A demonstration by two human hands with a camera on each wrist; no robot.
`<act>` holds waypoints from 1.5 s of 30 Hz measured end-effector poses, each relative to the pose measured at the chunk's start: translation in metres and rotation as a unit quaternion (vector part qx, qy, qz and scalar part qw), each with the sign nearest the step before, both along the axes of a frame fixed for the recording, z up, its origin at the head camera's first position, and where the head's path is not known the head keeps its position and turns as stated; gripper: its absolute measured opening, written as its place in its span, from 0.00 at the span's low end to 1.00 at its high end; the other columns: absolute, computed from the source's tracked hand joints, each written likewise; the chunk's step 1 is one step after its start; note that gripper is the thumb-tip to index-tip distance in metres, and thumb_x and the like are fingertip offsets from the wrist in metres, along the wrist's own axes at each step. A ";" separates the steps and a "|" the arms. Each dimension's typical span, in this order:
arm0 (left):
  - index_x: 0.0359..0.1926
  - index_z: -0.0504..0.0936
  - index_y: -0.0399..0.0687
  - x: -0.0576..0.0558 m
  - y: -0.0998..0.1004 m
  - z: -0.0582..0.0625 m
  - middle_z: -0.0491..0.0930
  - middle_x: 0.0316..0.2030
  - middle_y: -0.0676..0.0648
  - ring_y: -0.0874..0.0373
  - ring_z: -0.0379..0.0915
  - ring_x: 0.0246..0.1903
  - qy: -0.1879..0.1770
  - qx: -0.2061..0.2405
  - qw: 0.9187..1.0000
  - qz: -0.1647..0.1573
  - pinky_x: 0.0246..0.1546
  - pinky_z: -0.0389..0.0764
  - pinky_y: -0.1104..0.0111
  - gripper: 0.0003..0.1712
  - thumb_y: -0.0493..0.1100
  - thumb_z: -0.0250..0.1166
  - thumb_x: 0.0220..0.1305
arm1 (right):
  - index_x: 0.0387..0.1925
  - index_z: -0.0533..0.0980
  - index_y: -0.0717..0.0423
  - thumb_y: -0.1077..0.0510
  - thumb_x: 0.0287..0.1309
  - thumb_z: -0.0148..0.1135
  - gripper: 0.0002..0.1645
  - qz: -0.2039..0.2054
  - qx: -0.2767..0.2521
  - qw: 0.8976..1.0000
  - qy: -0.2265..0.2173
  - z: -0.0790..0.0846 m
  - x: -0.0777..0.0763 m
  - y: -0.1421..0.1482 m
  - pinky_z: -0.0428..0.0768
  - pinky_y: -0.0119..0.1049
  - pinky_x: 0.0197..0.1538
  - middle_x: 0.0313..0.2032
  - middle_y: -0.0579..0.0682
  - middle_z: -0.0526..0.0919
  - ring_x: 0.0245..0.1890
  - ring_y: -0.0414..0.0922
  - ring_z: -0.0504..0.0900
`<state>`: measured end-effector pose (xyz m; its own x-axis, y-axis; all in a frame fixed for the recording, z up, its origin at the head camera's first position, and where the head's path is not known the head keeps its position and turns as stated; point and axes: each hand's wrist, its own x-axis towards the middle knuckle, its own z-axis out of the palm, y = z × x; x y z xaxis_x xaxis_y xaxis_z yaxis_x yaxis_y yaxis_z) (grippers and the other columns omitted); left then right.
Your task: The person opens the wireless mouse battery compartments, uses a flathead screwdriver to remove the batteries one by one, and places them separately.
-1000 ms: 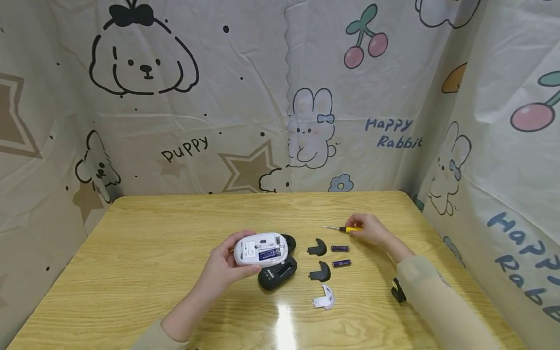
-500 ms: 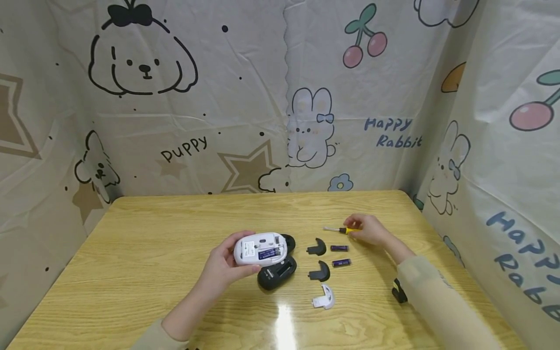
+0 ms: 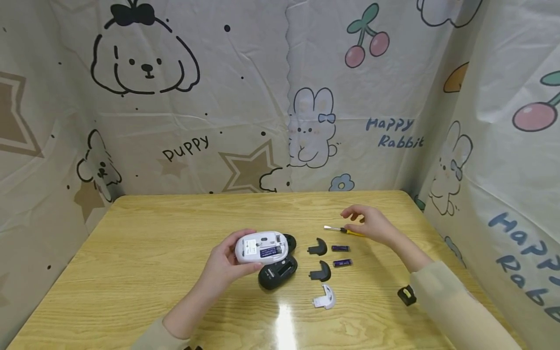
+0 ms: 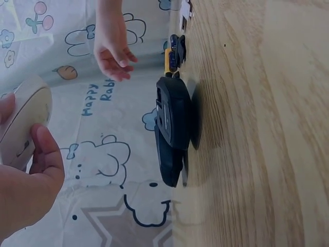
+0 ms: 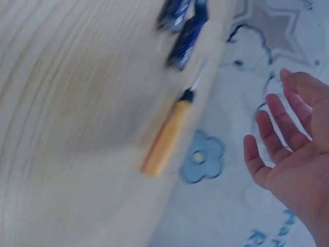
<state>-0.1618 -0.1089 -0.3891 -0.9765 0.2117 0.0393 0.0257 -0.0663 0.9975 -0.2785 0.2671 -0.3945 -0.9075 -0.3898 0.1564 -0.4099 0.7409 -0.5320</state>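
In the head view, my left hand (image 3: 220,265) grips a white computer mouse (image 3: 251,257), its underside facing up. A dark purple battery (image 3: 270,252) lies in its uncovered compartment. My right hand (image 3: 371,224) hovers by a screwdriver (image 3: 353,233) with a yellow handle, which lies on the table. In the right wrist view, the fingers are loosely bent and hold nothing, apart from the screwdriver (image 5: 167,136). Two black mice lie beneath the white one: the nearer black mouse (image 3: 275,276) shows an uncovered slot, while the farther black mouse (image 3: 290,241) is mostly hidden.
Two black covers, the upper cover (image 3: 318,247) and lower cover (image 3: 321,271), lie right of the mice above a white cover (image 3: 324,297). Two batteries, one battery (image 3: 340,248) behind another battery (image 3: 342,263), lie beside them. A small black-and-yellow object (image 3: 407,295) sits near my right sleeve.
My right hand has let go of the screwdriver and lifted slightly up and to the right. The screwdriver stays on the table. My left hand still holds the white mouse in place.
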 end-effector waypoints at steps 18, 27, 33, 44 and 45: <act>0.61 0.71 0.50 0.000 0.005 0.001 0.71 0.56 0.40 0.50 0.76 0.48 -0.012 -0.003 1.000 0.007 0.43 0.82 0.66 0.42 0.28 0.74 0.41 | 0.48 0.78 0.51 0.56 0.54 0.68 0.18 0.055 -0.053 0.993 0.094 0.058 0.066 -0.061 0.81 0.41 0.44 0.44 0.45 0.82 0.41 0.41 0.78; 0.61 0.69 0.46 0.002 0.010 0.009 0.70 0.56 0.38 0.51 0.75 0.48 -0.001 0.001 1.000 -0.006 0.44 0.82 0.67 0.42 0.29 0.74 0.43 | 0.46 0.78 0.45 0.57 0.51 0.70 0.19 0.119 -0.091 0.978 0.146 0.067 0.092 -0.089 0.80 0.34 0.43 0.43 0.40 0.82 0.40 0.37 0.78; 0.62 0.68 0.43 0.004 0.014 0.012 0.70 0.56 0.38 0.50 0.76 0.48 0.011 -0.004 1.000 -0.015 0.45 0.81 0.68 0.42 0.29 0.73 0.44 | 0.44 0.78 0.46 0.59 0.48 0.72 0.20 0.154 -0.108 0.970 0.154 0.063 0.100 -0.104 0.79 0.31 0.42 0.44 0.40 0.82 0.44 0.37 0.77; 0.62 0.68 0.45 0.007 0.017 0.012 0.69 0.56 0.38 0.52 0.75 0.47 0.012 -0.013 1.000 -0.023 0.43 0.81 0.70 0.41 0.31 0.74 0.45 | 0.41 0.80 0.45 0.56 0.49 0.72 0.15 0.138 -0.102 0.975 0.144 0.052 0.108 -0.121 0.80 0.36 0.48 0.46 0.40 0.80 0.47 0.39 0.77; 0.62 0.68 0.45 0.007 0.018 0.012 0.69 0.56 0.38 0.52 0.75 0.47 0.013 -0.013 1.000 -0.025 0.43 0.81 0.70 0.40 0.31 0.73 0.46 | 0.40 0.80 0.45 0.56 0.49 0.72 0.14 0.137 -0.104 0.974 0.146 0.051 0.108 -0.121 0.80 0.35 0.47 0.45 0.40 0.80 0.46 0.39 0.78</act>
<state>-0.1550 -0.0913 -0.3773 -0.9637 0.2608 0.0580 0.0488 -0.0415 0.9979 -0.1707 0.1460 -0.3431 -0.6785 -0.5434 0.4943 -0.7339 0.4713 -0.4892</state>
